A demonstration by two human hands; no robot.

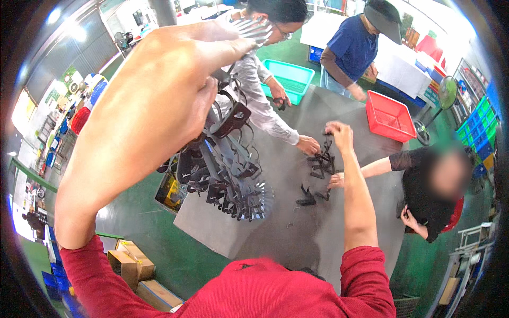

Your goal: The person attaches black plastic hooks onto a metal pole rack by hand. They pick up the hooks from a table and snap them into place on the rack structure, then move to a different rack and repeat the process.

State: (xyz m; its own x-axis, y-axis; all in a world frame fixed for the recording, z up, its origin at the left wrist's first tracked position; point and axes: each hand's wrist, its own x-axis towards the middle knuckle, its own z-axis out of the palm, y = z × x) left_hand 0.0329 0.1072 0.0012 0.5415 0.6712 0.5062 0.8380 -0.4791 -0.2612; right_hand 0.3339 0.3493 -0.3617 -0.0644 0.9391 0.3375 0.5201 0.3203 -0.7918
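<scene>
Close to the camera, my left hand (pixel 159 90) is raised with its fingers closed around the upper end of a bunch of black plastic parts (pixel 222 159). Silvery ribbed strips show above the fingers and at the bunch's lower end; how the parts are joined is hidden. The bunch hangs over the left part of the grey table (pixel 212 228). My right hand (pixel 342 132) reaches over the table's far middle, fingertips pinched at the far end of a small pile of loose black parts (pixel 321 164). Whatever the fingertips pinch is too small to make out.
Across the table a person in a light shirt (pixel 254 100) reaches to the pile, as does one in black (pixel 435 185) at the right. A person in blue (pixel 350 47) stands beyond. A green basket (pixel 302 79) and a red basket (pixel 389 124) flank the far edge; cardboard boxes (pixel 132 259) stand lower left.
</scene>
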